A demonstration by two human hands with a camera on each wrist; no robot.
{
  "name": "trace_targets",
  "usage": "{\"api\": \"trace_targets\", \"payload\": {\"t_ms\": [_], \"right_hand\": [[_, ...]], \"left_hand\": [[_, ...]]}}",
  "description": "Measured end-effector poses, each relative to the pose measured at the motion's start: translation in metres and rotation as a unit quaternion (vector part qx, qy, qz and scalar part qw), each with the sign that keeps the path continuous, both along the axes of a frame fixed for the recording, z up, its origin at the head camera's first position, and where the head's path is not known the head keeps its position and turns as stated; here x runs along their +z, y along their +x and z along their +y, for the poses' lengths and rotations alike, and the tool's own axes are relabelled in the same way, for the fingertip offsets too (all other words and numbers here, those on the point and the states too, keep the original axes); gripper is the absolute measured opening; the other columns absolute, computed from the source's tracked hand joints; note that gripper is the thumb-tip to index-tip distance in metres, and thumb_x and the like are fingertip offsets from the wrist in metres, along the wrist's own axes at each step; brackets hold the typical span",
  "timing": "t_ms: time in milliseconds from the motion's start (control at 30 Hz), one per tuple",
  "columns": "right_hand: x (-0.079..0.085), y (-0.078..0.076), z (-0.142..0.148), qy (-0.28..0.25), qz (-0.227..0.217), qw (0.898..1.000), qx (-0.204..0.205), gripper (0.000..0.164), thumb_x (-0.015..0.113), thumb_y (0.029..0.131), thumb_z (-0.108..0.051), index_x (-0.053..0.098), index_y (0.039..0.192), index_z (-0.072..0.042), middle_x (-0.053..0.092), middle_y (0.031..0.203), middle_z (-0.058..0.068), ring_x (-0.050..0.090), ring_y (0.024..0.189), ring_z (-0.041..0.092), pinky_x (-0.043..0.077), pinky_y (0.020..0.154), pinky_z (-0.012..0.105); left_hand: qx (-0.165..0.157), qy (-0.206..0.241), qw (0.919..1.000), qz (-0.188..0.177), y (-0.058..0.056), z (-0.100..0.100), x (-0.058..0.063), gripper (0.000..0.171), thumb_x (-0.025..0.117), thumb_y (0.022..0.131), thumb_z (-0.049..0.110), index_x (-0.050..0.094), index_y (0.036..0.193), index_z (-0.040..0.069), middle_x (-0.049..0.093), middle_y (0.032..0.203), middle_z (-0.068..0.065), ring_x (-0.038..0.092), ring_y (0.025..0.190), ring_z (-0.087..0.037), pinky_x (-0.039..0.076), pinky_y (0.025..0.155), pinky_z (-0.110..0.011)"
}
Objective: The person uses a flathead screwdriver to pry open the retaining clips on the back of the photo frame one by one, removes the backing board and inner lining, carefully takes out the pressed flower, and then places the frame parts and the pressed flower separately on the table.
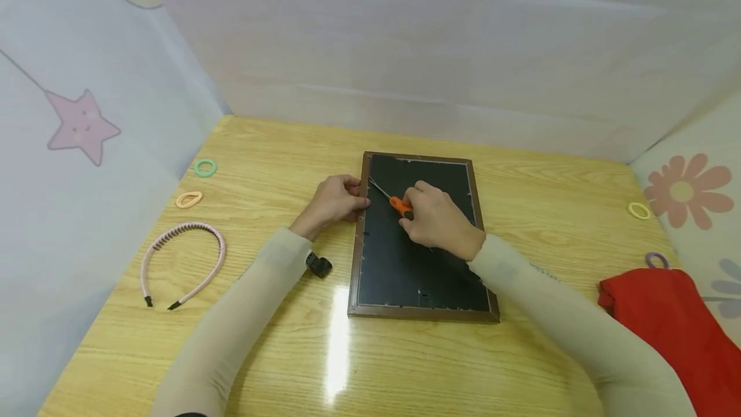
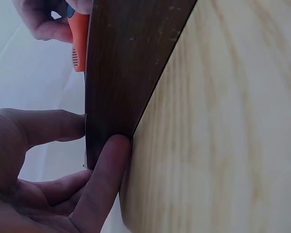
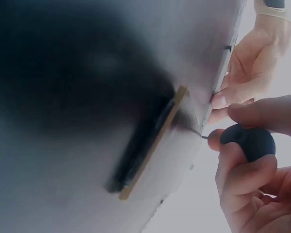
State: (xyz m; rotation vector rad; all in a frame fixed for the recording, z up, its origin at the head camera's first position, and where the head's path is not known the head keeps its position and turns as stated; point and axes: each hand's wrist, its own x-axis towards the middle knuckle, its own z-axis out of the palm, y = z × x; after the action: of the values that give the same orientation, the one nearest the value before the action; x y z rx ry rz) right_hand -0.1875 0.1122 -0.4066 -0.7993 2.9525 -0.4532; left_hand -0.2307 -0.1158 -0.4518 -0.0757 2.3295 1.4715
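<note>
One picture frame [image 1: 425, 314], brown-bordered, back side up near the middle of the worktop [image 1: 405, 365], with long sides running roughly from twelve to six o'clock. Within the border, a dark backing board [image 1: 408, 269], with a small fitting [image 1: 424, 296] toward the six o'clock end. At about ten o'clock on the frame, the left hand [image 1: 336, 198], grip narrow, pinching the border between thumb and fingers. Over the middle of the board, the right hand [image 1: 434, 214], grip curled round the orange and black handle of a screwdriver [image 1: 401, 206], with the thin shaft slanting toward half past ten and the tip at the inner edge of the border. Counted from the frame, at nine o'clock, a pale pink headband [image 1: 191, 226], open ends toward six; a little higher, a peach ring [image 1: 182, 205], then a green ring [image 1: 205, 174] between nine and ten. At three o'clock, a yellow ring [image 1: 639, 217] and, nearer, a purple ring [image 1: 657, 254] just beside a red cloth [image 1: 671, 314]. At twelve, behind the worktop, a pale drape [image 1: 370, 50].
</note>
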Motion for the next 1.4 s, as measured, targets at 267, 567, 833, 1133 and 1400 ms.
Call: {"api": "trace_targets", "payload": {"t_ms": [267,567,833,1133,1400], "right_hand": [[-0.002,-0.005,-0.007,-0.023,0.079,0.996,0.029,0.025,0.075,0.087,-0.017,0.068,0.104,0.0,0.058,0.092,0.008,0.057,0.065,0.015,0.057,0.056,0.023],[0.005,-0.044,-0.001,-0.102,0.177,0.978,0.039,0.023,0.077,0.089,-0.016,0.072,0.107,-0.003,0.06,0.097,0.011,0.059,0.073,0.022,0.059,0.065,0.033],[0.029,-0.077,-0.005,-0.101,0.109,0.988,0.05,0.018,0.071,0.093,-0.012,0.072,0.111,-0.009,0.059,0.104,0.012,0.052,0.085,0.027,0.047,0.071,0.038],[0.075,-0.081,-0.049,0.008,0.066,0.989,0.134,0.015,0.064,0.094,-0.008,0.069,0.108,-0.011,0.056,0.1,0.006,0.05,0.08,0.021,0.046,0.069,0.032],[0.083,-0.09,-0.073,0.018,0.026,0.984,0.173,0.017,0.061,0.094,-0.003,0.067,0.108,-0.01,0.054,0.103,0.007,0.052,0.083,0.021,0.048,0.072,0.031]], "left_hand": [[-0.007,-0.003,0.9999,0.013,0.0,0.0,0.002,0.054,0.075,0.091,0.015,0.053,0.139,0.004,0.057,0.127,-0.013,0.073,0.09,-0.027,0.065,0.07,-0.03],[-0.004,-0.033,0.9988,0.036,-0.004,-0.003,0.003,0.052,0.074,0.091,0.015,0.055,0.137,0.003,0.06,0.125,-0.013,0.071,0.094,-0.027,0.065,0.071,-0.029],[0.0,-0.039,0.999,0.022,0.001,-0.003,0.003,0.05,0.074,0.091,0.016,0.055,0.136,0.004,0.059,0.124,-0.011,0.07,0.094,-0.026,0.064,0.072,-0.03],[-0.009,-0.036,0.999,0.024,0.01,-0.003,0.007,0.048,0.073,0.091,0.016,0.055,0.135,0.004,0.061,0.123,-0.01,0.07,0.096,-0.025,0.064,0.072,-0.031],[-0.013,-0.024,0.9994,0.022,0.011,-0.004,0.007,0.049,0.073,0.092,0.017,0.054,0.135,0.004,0.062,0.123,-0.011,0.073,0.086,-0.025,0.065,0.07,-0.032]]}}
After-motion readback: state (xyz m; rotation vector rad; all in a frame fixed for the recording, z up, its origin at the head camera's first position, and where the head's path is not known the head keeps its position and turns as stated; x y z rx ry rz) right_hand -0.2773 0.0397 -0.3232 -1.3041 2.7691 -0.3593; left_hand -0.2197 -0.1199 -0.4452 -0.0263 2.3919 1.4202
